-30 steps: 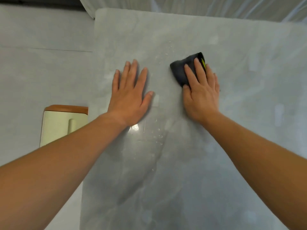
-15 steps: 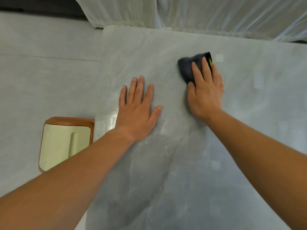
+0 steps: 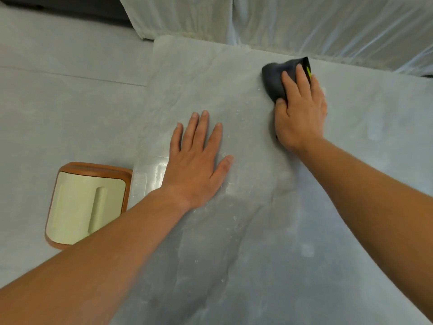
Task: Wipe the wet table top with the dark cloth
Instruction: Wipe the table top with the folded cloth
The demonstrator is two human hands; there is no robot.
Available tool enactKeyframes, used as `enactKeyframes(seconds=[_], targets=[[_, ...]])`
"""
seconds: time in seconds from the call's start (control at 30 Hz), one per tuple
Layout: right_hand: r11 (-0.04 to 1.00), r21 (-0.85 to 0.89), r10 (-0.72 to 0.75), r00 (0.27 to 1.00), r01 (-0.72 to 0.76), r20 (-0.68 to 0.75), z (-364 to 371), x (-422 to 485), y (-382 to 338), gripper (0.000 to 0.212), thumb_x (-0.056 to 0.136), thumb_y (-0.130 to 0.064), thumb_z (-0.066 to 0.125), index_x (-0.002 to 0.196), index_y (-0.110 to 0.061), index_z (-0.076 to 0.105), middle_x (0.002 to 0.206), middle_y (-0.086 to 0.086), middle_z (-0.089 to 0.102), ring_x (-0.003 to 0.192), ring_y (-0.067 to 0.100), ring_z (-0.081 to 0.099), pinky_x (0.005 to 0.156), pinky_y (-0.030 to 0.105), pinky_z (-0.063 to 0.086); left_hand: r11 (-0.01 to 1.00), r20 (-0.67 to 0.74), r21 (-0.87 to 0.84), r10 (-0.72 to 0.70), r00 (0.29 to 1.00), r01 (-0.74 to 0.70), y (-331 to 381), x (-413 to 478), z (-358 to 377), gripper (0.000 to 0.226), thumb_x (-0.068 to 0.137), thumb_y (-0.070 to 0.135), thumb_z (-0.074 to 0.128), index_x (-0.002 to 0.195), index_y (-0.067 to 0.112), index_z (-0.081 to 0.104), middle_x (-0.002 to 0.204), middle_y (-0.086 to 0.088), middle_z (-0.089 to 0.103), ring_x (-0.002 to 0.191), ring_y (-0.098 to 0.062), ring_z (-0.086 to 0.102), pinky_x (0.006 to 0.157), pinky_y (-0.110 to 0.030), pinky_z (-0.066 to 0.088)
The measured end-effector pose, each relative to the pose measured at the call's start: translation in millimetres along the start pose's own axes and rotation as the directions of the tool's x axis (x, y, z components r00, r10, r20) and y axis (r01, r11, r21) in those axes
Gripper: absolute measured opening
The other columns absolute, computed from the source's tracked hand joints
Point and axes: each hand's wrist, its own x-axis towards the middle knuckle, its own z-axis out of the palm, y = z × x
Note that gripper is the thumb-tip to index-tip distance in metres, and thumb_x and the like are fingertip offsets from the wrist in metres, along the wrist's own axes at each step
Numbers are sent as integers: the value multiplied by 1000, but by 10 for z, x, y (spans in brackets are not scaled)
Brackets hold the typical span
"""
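Observation:
The grey stone-look table top (image 3: pixel 234 254) fills most of the view, with small water drops scattered along its middle. My right hand (image 3: pixel 301 109) presses flat on the dark cloth (image 3: pixel 274 77) near the table's far edge; the cloth shows a yellow-green tag at its far corner. Most of the cloth lies under my fingers and palm. My left hand (image 3: pixel 199 160) rests flat on the table near its left edge, fingers spread, holding nothing.
A stool with an orange-brown rim and pale yellow seat (image 3: pixel 86 202) stands on the grey floor left of the table. White sheer curtains (image 3: pixel 281 19) hang just beyond the table's far edge.
My right hand has pushed the cloth farther away, toward the far edge by the curtains. My left hand stays planted on the table; the view has shifted forward.

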Motion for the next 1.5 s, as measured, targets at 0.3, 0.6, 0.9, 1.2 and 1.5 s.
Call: enactKeyframes(seconds=[0.3, 0.6, 0.9, 1.2, 1.5], targets=[[919, -55, -378, 910, 391, 168, 24, -438, 6, 55, 101, -34, 35, 155, -24, 34, 168, 1, 16, 155, 30, 9, 124, 50, 9, 999, 35, -31, -8, 999, 10, 31, -15, -30, 75, 99, 62, 6, 161, 22, 0, 169, -7, -16, 153, -19, -24, 122, -45, -15], [984, -9, -177, 980, 178, 93, 189, 274, -632, 58, 101, -33, 34, 158, -31, 23, 169, -2, 7, 155, 30, 1, 124, 47, 2, 998, 24, -64, -26, 999, 28, 34, -5, -37, 75, 98, 63, 3, 161, 23, 3, 169, -7, -15, 153, -18, -24, 123, -45, -13], [905, -48, -407, 894, 422, 189, 117, 598, -596, 55, 102, -32, 38, 157, -27, 30, 169, 1, 12, 154, 31, 8, 123, 49, 10, 986, -7, -119, -117, 993, 115, 67, -190, -71, 70, 100, 56, 9, 161, 21, 14, 170, -9, -10, 154, -20, -22, 122, -39, -18], [808, -17, -564, 782, 589, 265, 150, -15, -569, 59, 99, -34, 34, 157, -29, 29, 168, -2, 14, 155, 29, 5, 125, 48, 4, 982, 8, -100, -159, 987, 159, 62, -273, -9, 72, 98, 62, 4, 161, 27, 2, 168, -5, -22, 149, -18, -34, 120, -42, -22], [920, -13, -382, 907, 391, 178, 159, 351, -714, 56, 102, -25, 40, 157, -26, 31, 169, 0, 11, 155, 29, 5, 123, 51, 9, 985, -39, -131, -115, 993, 109, 24, -296, 24, 71, 101, 59, 11, 161, 21, 11, 170, -10, -13, 152, -21, -26, 123, -48, -13]])
